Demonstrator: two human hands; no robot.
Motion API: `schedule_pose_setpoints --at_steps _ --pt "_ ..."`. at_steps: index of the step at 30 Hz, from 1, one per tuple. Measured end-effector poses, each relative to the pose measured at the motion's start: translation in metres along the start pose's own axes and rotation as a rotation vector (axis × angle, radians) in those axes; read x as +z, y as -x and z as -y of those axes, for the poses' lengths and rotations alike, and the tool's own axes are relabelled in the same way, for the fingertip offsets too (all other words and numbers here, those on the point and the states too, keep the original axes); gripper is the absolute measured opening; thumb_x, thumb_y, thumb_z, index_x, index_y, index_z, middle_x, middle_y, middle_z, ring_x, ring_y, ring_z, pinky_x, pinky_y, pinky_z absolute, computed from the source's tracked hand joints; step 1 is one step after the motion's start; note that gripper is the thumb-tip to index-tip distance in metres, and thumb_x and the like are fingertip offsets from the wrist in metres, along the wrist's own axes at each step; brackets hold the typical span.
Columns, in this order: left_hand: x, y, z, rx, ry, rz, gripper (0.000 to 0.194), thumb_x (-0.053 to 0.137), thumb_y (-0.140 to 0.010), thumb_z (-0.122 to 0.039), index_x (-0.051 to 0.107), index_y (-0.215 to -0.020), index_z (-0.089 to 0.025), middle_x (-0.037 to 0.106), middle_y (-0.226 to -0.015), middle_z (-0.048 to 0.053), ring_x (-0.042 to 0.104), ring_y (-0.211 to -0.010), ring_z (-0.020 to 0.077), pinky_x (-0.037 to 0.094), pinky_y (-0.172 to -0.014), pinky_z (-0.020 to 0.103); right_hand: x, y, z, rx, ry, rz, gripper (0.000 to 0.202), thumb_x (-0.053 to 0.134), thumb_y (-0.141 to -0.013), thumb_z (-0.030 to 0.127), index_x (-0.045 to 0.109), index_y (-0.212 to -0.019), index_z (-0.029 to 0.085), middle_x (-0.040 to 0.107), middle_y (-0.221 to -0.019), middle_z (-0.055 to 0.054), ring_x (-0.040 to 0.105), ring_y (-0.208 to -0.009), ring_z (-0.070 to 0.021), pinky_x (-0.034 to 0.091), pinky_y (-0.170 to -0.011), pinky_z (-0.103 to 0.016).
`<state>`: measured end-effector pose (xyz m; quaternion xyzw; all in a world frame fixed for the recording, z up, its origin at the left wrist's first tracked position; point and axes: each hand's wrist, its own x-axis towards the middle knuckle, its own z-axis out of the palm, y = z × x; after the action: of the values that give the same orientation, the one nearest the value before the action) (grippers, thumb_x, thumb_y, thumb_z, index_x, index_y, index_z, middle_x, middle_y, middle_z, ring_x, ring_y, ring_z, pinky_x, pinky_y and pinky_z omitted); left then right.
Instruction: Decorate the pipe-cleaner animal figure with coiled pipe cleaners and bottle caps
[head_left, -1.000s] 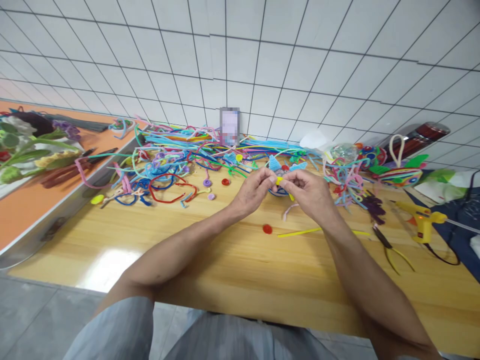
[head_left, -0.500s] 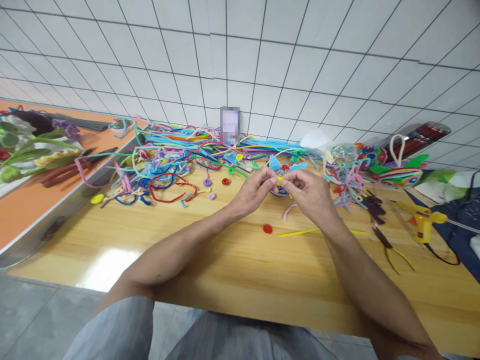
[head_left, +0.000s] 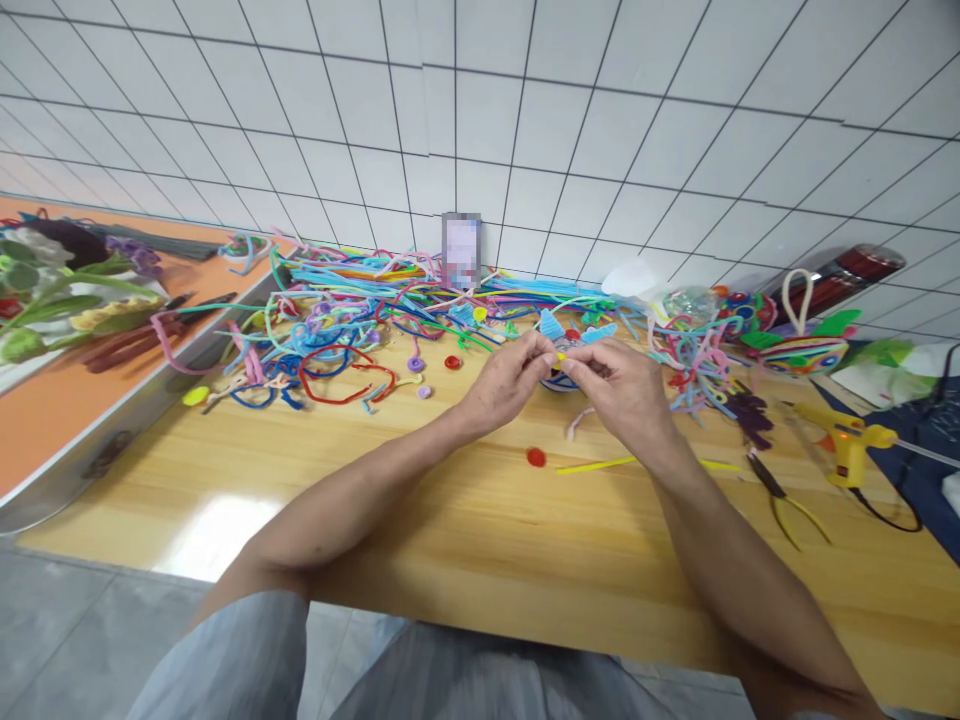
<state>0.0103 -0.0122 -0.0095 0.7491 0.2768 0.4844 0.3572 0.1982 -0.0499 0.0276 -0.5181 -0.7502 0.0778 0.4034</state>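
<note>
My left hand (head_left: 511,378) and my right hand (head_left: 616,378) meet fingertip to fingertip over the table. Both pinch a small yellow piece of pipe cleaner (head_left: 561,359), mostly covered by the fingers. Just behind and below them sits a round blue-and-white coiled piece (head_left: 559,382), partly hidden. Light-blue pipe-cleaner shapes (head_left: 553,324) stand beyond the fingers. Nearer to me lie a red coiled disc (head_left: 535,457) and a straight yellow pipe cleaner (head_left: 596,465), which passes under my right forearm.
Pliers (head_left: 776,490) and a yellow hot glue gun (head_left: 844,440) lie on the right. Loose pipe cleaners (head_left: 330,325) pile up along the wall, where a phone (head_left: 461,248) stands. An orange tray (head_left: 187,355) with crafted flowers is at left. A dark red flask (head_left: 847,275) leans at back right.
My fingers have closed further around the yellow piece, so less of it shows. Both hands stay in nearly the same place.
</note>
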Motion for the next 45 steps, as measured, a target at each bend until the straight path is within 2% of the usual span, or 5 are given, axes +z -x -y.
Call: schedule_pose_setpoints --at_steps 6,17,31,38,45 --pt "0.004 0.001 0.0 -0.019 0.086 -0.021 0.02 0.054 -0.107 -0.035 0.058 -0.095 -0.02 0.064 -0.086 0.001 0.059 -0.08 0.0153 0.048 -0.079 0.029 0.005 0.001 0.0 0.003 -0.008 -0.058 0.015 0.067 -0.096 0.027 0.078 -0.086 0.024 0.073 -0.08 -0.003 0.063 -0.071 -0.0189 0.048 -0.069 -0.034" --pt "-0.008 -0.003 -0.001 0.054 -0.242 0.058 0.013 0.052 -0.106 -0.022 0.06 -0.096 -0.02 0.067 -0.087 0.001 0.06 -0.08 0.0162 0.045 -0.077 0.028 0.005 0.004 -0.005 -0.254 0.208 -0.083 0.014 0.064 -0.101 0.021 0.075 -0.095 0.025 0.075 -0.088 -0.004 0.069 -0.085 -0.0213 0.051 -0.078 -0.034" --pt "0.008 0.004 -0.002 -0.055 0.184 -0.064 0.034 0.055 -0.108 -0.05 0.056 -0.093 -0.02 0.06 -0.084 0.0 0.056 -0.078 0.0142 0.048 -0.076 0.028 0.011 0.004 0.006 0.01 -0.1 -0.152 0.012 0.068 -0.093 0.026 0.073 -0.083 0.024 0.075 -0.081 -0.002 0.063 -0.068 -0.0166 0.05 -0.066 -0.031" --pt "0.011 0.004 0.001 -0.038 0.272 -0.053 0.04 0.055 -0.108 -0.058 0.055 -0.094 -0.021 0.061 -0.086 -0.001 0.057 -0.078 0.0137 0.05 -0.077 0.028 0.011 0.003 0.001 0.111 -0.226 -0.071 0.013 0.068 -0.094 0.033 0.074 -0.09 0.023 0.075 -0.081 -0.001 0.064 -0.066 -0.016 0.05 -0.066 -0.032" --pt "-0.001 0.0 0.006 0.163 -0.141 0.007 0.019 0.056 -0.11 -0.032 0.063 -0.097 -0.019 0.067 -0.088 0.002 0.061 -0.081 0.015 0.047 -0.079 0.029 0.003 0.001 -0.002 -0.083 0.017 -0.053 0.011 0.066 -0.095 0.025 0.072 -0.085 0.024 0.072 -0.083 -0.003 0.064 -0.075 -0.0193 0.049 -0.075 -0.035"
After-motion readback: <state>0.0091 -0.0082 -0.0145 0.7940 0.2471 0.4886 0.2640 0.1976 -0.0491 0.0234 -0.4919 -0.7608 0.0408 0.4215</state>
